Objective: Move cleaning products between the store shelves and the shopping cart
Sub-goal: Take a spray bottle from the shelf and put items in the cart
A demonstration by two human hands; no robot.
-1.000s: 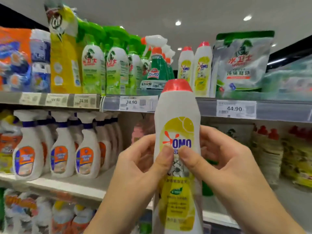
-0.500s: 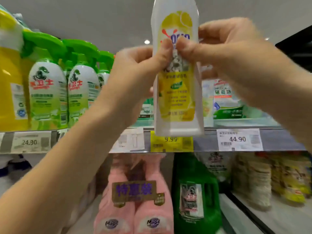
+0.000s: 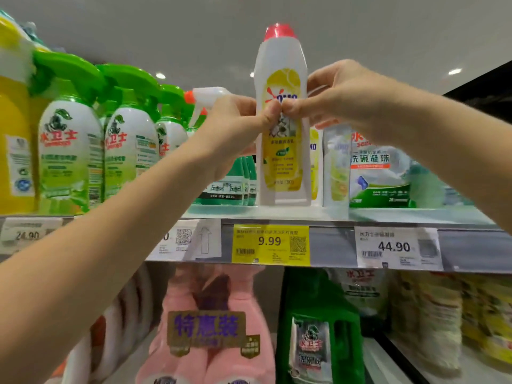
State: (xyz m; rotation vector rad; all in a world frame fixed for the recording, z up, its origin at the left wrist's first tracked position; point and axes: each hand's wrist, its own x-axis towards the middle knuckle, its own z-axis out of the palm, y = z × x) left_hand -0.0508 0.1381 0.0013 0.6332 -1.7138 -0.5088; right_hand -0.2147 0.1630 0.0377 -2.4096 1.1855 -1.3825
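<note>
One white red-capped bottle [image 3: 281, 164], maybe shelved, left hand [image 3: 232, 128], right hand [image 3: 340, 98] gripping

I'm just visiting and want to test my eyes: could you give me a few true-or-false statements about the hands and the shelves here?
1. The left hand and right hand both hold the white bottle. True.
2. Its cap is green. False: it is red.
3. The yellow price tag under the bottle reads 9.99. True.
4. The pink bottles stand above the white bottle. False: they stand lower down, beneath the tag.
</note>
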